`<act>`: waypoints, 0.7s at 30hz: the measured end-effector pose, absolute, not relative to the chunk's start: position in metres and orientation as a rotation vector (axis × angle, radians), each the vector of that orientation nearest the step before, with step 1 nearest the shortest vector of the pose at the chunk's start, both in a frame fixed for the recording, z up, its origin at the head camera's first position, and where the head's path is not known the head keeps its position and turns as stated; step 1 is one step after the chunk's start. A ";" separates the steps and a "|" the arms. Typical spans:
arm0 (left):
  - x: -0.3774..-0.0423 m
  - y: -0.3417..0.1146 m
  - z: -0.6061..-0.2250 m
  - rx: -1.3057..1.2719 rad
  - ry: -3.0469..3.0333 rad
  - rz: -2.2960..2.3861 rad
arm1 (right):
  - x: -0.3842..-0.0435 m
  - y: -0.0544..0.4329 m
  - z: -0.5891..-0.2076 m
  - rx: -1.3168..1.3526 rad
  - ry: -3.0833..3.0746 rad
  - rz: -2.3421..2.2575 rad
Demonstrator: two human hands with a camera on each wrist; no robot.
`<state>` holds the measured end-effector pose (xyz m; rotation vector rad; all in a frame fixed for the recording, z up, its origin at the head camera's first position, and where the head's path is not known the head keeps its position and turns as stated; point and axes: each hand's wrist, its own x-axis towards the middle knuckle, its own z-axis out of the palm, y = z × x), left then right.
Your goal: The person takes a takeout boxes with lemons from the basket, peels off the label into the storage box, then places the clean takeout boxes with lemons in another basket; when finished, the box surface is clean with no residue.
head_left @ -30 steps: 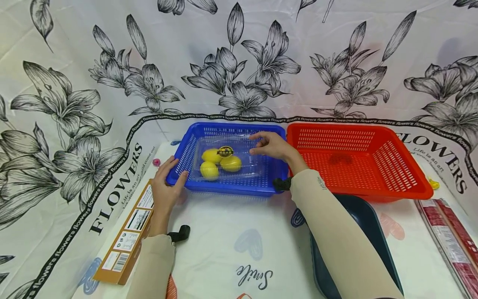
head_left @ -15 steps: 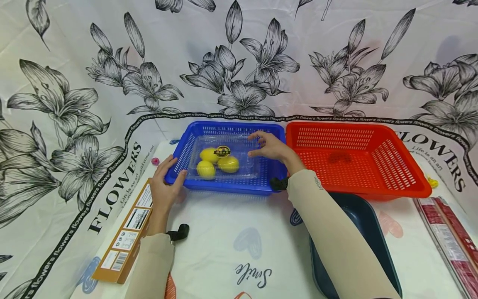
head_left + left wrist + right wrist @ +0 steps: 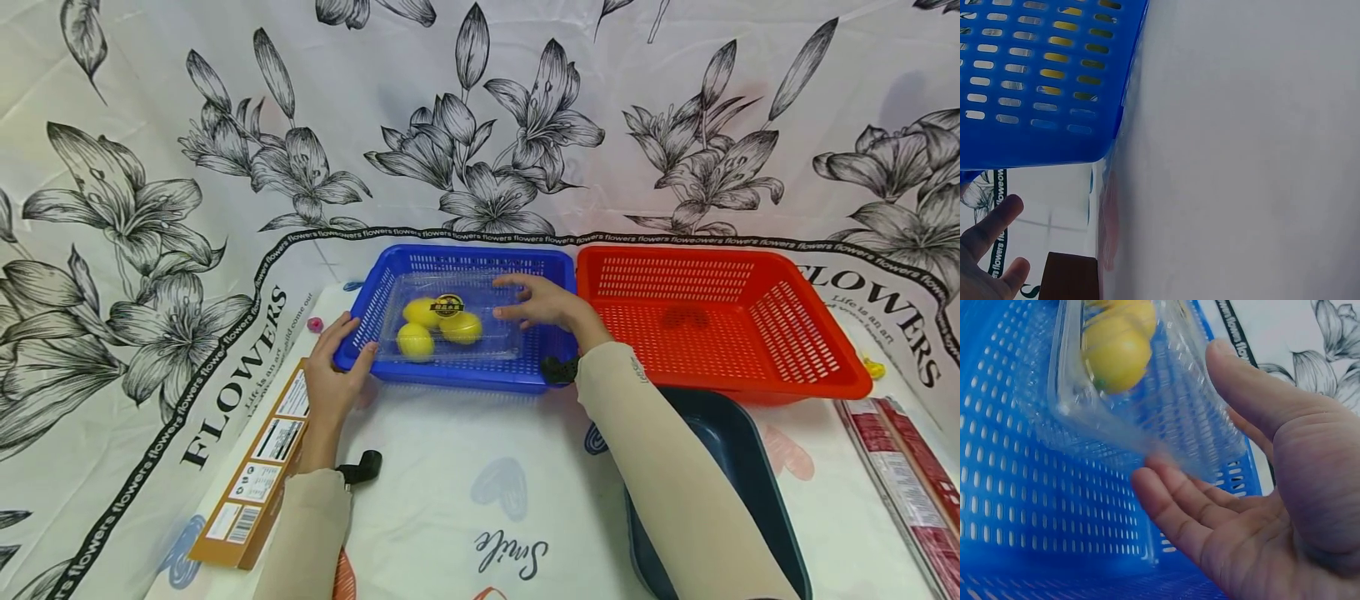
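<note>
A clear plastic box (image 3: pixel 498 337) with three lemons (image 3: pixel 461 328) and a black-and-gold label lies in the blue basket (image 3: pixel 465 377). My left hand (image 3: pixel 335 375) holds the basket's near left corner, thumb over the front rim and fingers at the left side. In the left wrist view, two of its fingers stand free below the basket. My right hand (image 3: pixel 543 302) is at the right end of the clear box, thumb and fingers spread apart. The right wrist view has a blurred fingertip (image 3: pixel 1161 456) behind the box's clear edge, at the end away from the lemons.
A red basket (image 3: pixel 712 383) adjoins the blue one on the right. In front of it sits a dark tray (image 3: pixel 708 433), partly under my right sleeve. A brown carton (image 3: pixel 251 500) lies at the left, a red-and-white package (image 3: pixel 903 487) at the far right.
My right hand has lowered slightly and shifted a little left along the clear box. The box has slid slightly left in the basket. My left hand keeps its place.
</note>
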<state>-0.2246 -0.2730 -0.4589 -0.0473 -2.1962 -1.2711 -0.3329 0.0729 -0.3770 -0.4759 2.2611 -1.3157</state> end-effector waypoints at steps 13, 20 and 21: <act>-0.207 -0.251 -0.429 -0.048 -2.157 -1.319 | -0.333 0.072 -0.380 -0.435 2.167 -1.449; -0.205 -0.250 -0.426 -0.060 -2.152 -1.318 | -0.333 0.070 -0.382 -0.398 2.137 -1.518; -0.205 -0.251 -0.426 -0.060 -2.155 -1.320 | -0.333 0.070 -0.382 -0.397 2.139 -1.524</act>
